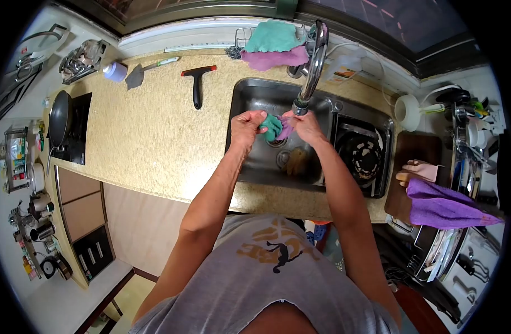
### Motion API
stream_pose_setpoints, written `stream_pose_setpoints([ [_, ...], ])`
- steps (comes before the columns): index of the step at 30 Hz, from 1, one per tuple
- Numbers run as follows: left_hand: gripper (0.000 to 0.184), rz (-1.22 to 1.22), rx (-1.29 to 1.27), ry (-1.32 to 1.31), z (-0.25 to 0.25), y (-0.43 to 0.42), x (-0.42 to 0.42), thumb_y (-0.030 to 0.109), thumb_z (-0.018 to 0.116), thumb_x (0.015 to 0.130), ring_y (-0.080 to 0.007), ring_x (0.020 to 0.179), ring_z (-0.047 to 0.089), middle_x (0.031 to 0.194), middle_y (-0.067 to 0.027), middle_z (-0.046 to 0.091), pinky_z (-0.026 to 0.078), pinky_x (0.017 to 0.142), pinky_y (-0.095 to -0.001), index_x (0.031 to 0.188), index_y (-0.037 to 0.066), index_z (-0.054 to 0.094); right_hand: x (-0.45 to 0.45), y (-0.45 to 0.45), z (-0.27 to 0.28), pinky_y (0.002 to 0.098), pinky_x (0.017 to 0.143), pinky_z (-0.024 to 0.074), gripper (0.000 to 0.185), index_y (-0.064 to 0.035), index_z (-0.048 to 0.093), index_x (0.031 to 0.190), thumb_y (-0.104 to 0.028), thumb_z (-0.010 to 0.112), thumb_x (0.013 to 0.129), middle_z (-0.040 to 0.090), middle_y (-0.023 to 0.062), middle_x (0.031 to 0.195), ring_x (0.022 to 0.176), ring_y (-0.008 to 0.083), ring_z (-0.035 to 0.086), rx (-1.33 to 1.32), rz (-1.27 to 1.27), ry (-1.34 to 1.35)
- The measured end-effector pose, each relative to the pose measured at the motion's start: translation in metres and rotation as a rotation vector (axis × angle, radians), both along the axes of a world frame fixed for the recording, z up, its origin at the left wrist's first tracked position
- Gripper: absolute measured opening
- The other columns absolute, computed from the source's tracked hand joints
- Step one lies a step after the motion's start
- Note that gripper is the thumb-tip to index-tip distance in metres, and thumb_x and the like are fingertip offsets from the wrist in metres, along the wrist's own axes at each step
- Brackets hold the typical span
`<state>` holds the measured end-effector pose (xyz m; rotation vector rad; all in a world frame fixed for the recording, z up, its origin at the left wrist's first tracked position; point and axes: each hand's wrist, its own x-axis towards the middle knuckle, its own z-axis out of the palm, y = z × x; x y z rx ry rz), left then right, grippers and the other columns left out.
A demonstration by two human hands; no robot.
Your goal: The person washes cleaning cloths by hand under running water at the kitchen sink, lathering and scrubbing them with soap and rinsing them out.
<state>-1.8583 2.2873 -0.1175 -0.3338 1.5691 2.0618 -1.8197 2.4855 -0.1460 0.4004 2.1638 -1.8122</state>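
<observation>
The left hand (247, 127) grips the teal end of the bunched cloth (271, 127); the right hand (307, 128), adjacent to the faucet spout (301, 104), grips the purple end. The cloth's long axis runs left to right between the slightly separated hands, over the sink (261, 164).

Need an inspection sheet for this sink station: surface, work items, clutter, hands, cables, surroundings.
Surface: speckled beige countertop, stainless-steel sink set into it.
Job's things: crumpled green cloth and light purple cloth, over the sink below the curved chrome faucet; whether joined, cannot tell.
Clutter: black T-shaped squeegee with red edging, pale purple bottle, both left of sink.
Grippers: none; bare left hand grips green, bare right hand grips purple.
Cables: thin pale cord or tube behind faucet; type unclear.
Surroundings: black pan far left, fuzzy purple towel far right.
</observation>
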Motion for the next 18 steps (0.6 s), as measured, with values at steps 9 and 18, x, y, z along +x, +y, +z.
stream_pose_setpoints([
  [9,0.022,-0.612,-0.925,0.911,-0.029,0.010,-0.018,0.000,0.062,0.065,-0.0316,0.081,0.059,0.086,-0.0141,0.063,0.048,0.075,-0.0390,0.087,0.001,0.065,-0.011,-0.001,0.036,0.0350,0.070,0.0474,0.018,-0.0054,0.064,0.094,-0.005,0.049,0.084,0.063,0.0084,0.082,0.076,0.0191,0.060,0.459,0.192,0.206],
  [18,0.039,-0.351,-0.213,0.400,-0.017,0.041,-0.026,-0.007,0.046,0.075,-0.0222,0.089,0.058,0.097,-0.0109,0.062,0.047,0.079,-0.0304,0.113,0.003,0.053,-0.005,-0.016,0.022,0.0358,0.077,0.0478,0.035,-0.0080,0.055,0.121,-0.005,0.053,0.086,0.063,0.0113,0.096,0.086,0.0250,0.060,0.255,0.032,0.251],
])
